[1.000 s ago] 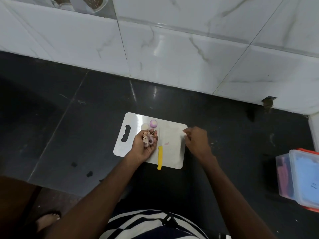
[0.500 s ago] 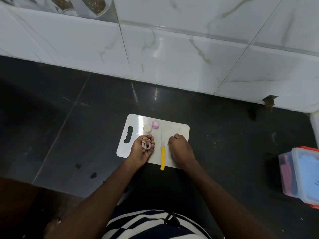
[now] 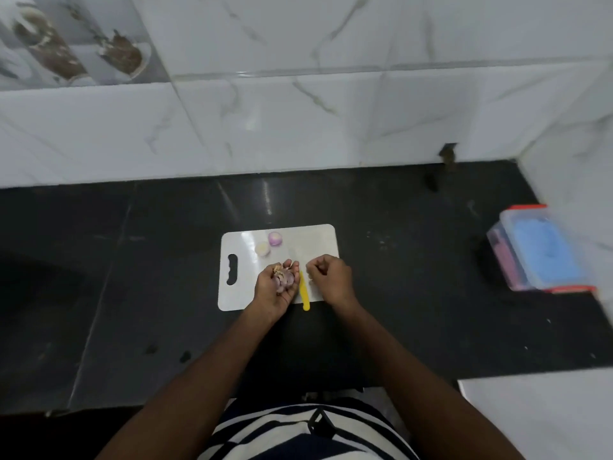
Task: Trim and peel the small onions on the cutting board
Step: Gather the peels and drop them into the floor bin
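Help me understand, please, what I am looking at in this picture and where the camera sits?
There is no machine here: a person works with two bare hands, and the one camera is worn on their head, looking forward and down. That is why both forearms reach in from the bottom edge.

On the dark countertop lies a white cutting board. Two small peeled onions rest near its far edge, one purple and one pale.

The left hand is cupped, palm up, holding onion skins and trimmings. The right hand is curled loosely above the board; what it pinches, if anything, is too small to tell. A yellow-handled knife lies between them. A plastic container sits at the right.
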